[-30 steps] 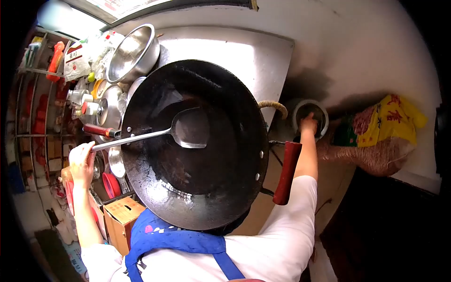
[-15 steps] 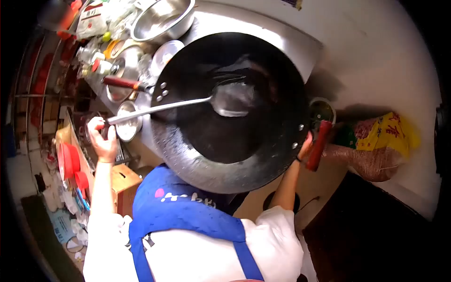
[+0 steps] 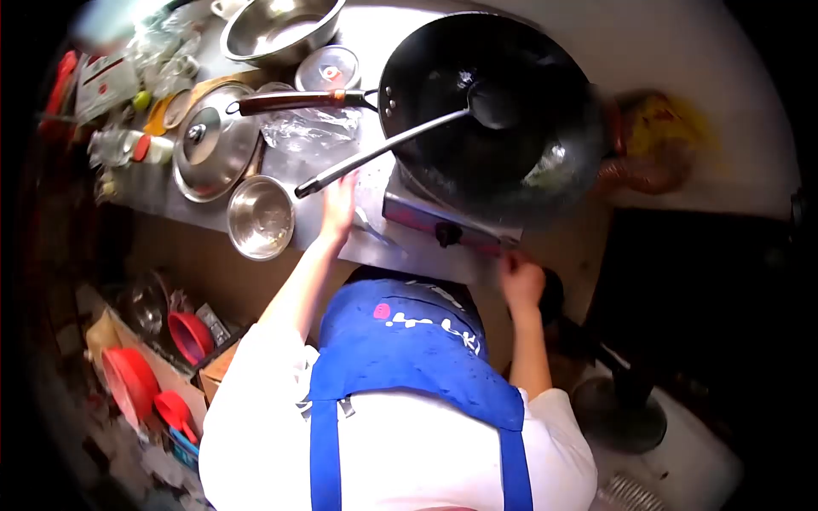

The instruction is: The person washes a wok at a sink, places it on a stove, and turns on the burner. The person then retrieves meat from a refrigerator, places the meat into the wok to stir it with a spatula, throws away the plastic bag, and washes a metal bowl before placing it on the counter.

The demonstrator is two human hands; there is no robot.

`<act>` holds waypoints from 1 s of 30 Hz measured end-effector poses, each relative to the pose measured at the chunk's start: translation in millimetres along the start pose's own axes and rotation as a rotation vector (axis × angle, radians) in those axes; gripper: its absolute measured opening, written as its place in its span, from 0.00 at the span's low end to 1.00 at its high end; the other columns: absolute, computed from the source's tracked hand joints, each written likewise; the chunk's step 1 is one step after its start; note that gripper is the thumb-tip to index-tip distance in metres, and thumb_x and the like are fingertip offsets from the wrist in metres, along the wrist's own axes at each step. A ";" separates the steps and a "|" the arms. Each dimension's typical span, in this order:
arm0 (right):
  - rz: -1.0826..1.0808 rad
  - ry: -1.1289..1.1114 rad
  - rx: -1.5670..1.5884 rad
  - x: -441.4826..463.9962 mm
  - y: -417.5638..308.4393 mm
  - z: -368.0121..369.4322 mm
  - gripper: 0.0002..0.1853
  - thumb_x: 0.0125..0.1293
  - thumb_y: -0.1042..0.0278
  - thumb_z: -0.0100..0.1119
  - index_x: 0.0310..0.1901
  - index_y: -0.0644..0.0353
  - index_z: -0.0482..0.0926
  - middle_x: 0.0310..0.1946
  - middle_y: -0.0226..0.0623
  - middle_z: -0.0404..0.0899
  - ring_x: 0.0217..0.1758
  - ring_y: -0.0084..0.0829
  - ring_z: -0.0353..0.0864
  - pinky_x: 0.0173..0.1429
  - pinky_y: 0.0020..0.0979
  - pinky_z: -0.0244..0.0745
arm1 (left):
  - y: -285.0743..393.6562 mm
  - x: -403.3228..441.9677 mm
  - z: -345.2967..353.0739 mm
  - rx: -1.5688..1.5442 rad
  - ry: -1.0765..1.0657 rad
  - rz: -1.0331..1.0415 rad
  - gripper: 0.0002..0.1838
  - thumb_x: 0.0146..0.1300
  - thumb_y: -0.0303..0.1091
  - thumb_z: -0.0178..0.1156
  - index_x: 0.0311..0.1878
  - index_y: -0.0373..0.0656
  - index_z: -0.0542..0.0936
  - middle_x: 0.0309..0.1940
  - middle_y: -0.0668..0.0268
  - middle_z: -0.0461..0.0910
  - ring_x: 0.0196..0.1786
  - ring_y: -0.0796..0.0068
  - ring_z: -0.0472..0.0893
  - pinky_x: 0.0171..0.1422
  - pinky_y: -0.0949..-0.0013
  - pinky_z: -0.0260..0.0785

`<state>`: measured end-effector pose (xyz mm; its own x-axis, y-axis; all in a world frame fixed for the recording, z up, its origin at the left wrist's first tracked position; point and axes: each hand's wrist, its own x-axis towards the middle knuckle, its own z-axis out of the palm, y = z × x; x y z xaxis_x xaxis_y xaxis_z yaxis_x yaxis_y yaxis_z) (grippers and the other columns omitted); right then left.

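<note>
Shiny metal covers the table (image 3: 426, 262), and bright light falls on its far part. At its front, the left grip (image 3: 338, 204) is raised, with the fingertips just under the handle of the spatula (image 3: 388, 152), close to its lower end. Whether these fingers touch or hold it, I cannot tell. The right grip (image 3: 521, 283) is just beside the front right corner of the stove (image 3: 426, 223); its fingers look curled, but they are blurred and I cannot tell if they hold something.

From the left grip, the spatula goes up and to the right, over the rim of the wok (image 3: 545, 81), and its blade is inside. This wok is over the stove, farther from the person than both grips. Its brown handle (image 3: 298, 102) points to the left, above a crumpled plastic bag (image 3: 311, 129).

More to the left are a steel bowl (image 3: 261, 218), a large lid (image 3: 213, 145) and, behind, a deep basin (image 3: 281, 30). Well apart, below the table, I see red basins (image 3: 129, 387).
</note>
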<state>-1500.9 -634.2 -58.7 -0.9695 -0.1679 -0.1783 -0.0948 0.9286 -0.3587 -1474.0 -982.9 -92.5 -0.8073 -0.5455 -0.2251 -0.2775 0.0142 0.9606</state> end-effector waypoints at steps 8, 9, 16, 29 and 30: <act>-0.058 0.020 -0.371 -5.2 -95.4 82.7 0.20 0.64 0.49 0.49 0.26 0.59 0.76 0.26 0.45 0.77 0.32 0.43 0.79 0.35 0.40 0.75 | -27.6 31.5 49.5 0.280 -0.470 -0.020 0.43 0.63 0.62 0.43 0.66 0.31 0.55 0.63 0.42 0.60 0.68 0.51 0.59 0.69 0.62 0.52; -0.080 0.048 -0.424 -7.4 -96.9 84.4 0.22 0.66 0.49 0.47 0.26 0.60 0.76 0.28 0.47 0.77 0.34 0.44 0.79 0.34 0.41 0.75 | -32.0 35.5 48.9 0.228 -0.515 -0.015 0.46 0.61 0.64 0.44 0.67 0.30 0.52 0.64 0.39 0.58 0.69 0.51 0.58 0.70 0.62 0.50; 0.162 0.041 -0.302 -1.6 -120.9 90.1 0.20 0.68 0.55 0.43 0.31 0.63 0.77 0.31 0.54 0.78 0.34 0.46 0.80 0.38 0.42 0.75 | -28.0 37.4 44.9 0.289 -0.622 -0.118 0.45 0.62 0.63 0.46 0.69 0.33 0.49 0.66 0.42 0.56 0.70 0.51 0.56 0.71 0.62 0.48; -0.093 -0.277 -1.113 22.5 -149.0 112.8 0.11 0.61 0.68 0.49 0.36 0.58 0.84 0.44 0.39 0.80 0.44 0.36 0.81 0.42 0.36 0.79 | -58.9 41.9 60.1 0.316 -0.486 -0.003 0.45 0.58 0.69 0.44 0.67 0.41 0.55 0.56 0.42 0.69 0.61 0.44 0.67 0.64 0.49 0.56; -0.095 -0.283 -1.129 21.0 -145.7 114.6 0.11 0.61 0.68 0.49 0.36 0.58 0.84 0.44 0.39 0.80 0.44 0.36 0.81 0.42 0.36 0.79 | -57.3 42.2 59.7 0.301 -0.486 -0.010 0.45 0.58 0.69 0.44 0.67 0.41 0.55 0.56 0.42 0.69 0.61 0.44 0.67 0.64 0.49 0.56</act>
<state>-1481.6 -811.0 -115.1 -0.8764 -0.1885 -0.4432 -0.4493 0.6514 0.6113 -1523.3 -956.7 -166.7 -0.9307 -0.0997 -0.3519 -0.3655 0.2881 0.8851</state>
